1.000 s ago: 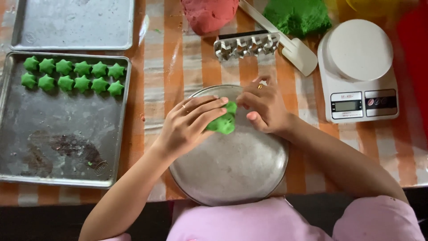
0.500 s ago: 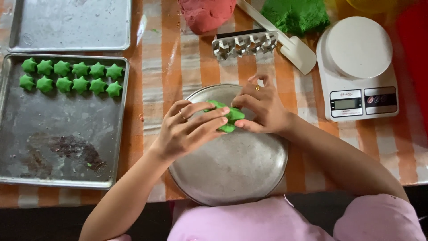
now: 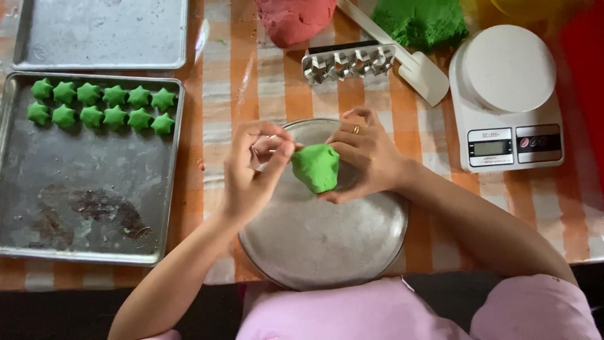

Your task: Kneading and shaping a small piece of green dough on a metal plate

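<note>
together, both hands hold a lump of green dough above the round metal plate: right hand fingers clamped around it, left hand fingertips pinching its edge, so any crumbs would land on the plate.

Two bare arms, no sleeves down to the wrists, pink shirt at the bottom with short pink sleeves, left hand with no ring to see, right hand with a thin gold ring on one finger
</note>
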